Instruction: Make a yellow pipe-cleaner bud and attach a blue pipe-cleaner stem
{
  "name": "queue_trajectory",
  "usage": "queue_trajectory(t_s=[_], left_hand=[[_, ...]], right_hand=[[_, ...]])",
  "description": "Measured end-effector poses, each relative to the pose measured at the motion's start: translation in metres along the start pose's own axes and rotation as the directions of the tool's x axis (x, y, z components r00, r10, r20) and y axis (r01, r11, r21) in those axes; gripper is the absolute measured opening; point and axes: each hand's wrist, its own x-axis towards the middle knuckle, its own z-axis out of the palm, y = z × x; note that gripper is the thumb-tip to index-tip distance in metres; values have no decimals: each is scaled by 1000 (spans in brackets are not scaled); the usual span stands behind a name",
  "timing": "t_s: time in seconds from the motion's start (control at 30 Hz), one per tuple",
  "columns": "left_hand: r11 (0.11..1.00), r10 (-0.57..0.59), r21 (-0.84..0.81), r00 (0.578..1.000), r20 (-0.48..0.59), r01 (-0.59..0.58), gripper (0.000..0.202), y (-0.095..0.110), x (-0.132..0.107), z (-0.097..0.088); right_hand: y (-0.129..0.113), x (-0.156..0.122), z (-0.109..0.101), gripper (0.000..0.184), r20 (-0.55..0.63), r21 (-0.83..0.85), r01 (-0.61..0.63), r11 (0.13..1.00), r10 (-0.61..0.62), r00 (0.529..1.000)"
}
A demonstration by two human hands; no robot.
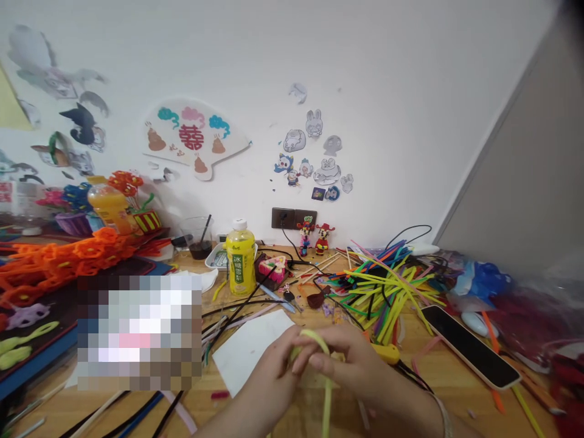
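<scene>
White wall (pixel 387 73) backs a wooden table (pixel 206 399). Orange flowers (pixel 100 250) lie at ten o'clock, a bottle (pixel 241 264) at eleven, from the left hand (pixel 279 365), which pinches a yellow strip (pixel 327 395) at the view's six; right hand (pixel 354 365) pinches it too, with stems (pixel 393 293) at its one o'clock, phone (pixel 469 347) at three.

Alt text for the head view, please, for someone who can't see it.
A left hand and a right hand meet over a wooden table, holding a curved yellow-green pipe cleaner. Beyond them are a yellow drink bottle and a heap of colourful pipe cleaners; a phone lies to the right.
</scene>
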Motion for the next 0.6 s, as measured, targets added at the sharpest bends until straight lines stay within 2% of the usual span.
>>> queue_trajectory(t_s=[0.1, 0.2, 0.33, 0.4, 0.5, 0.6], left_hand=[[997, 20, -69, 1000, -6, -21, 28, 0, -2, 2], [986, 2, -168, 999, 39, 5, 37, -1, -4, 3], [967, 29, -256, 998, 60, -13, 40, 1, -7, 5], [965, 43, -261, 997, 66, -25, 33, 6, -8, 4], [969, 5, -245, 1000, 11, -2, 21, 15, -8, 0], [965, -53, -261, 994, -94, 27, 21, 19, -7, -5]], right_hand=[[4, 5, -5, 32, -77, 226, -81, 971, 101, 992], [10, 10, -8, 33, -123, 439, -164, 884, 240, 963], [23, 11, -6, 31, -83, 620, -240, 747, 367, 927], [30, 11, -4, 34, -45, 619, -272, 737, 379, 925], [39, 10, -3, 37, -4, 532, -324, 782, 385, 923], [38, 10, -6, 39, -50, 275, -338, 900, 365, 930]])
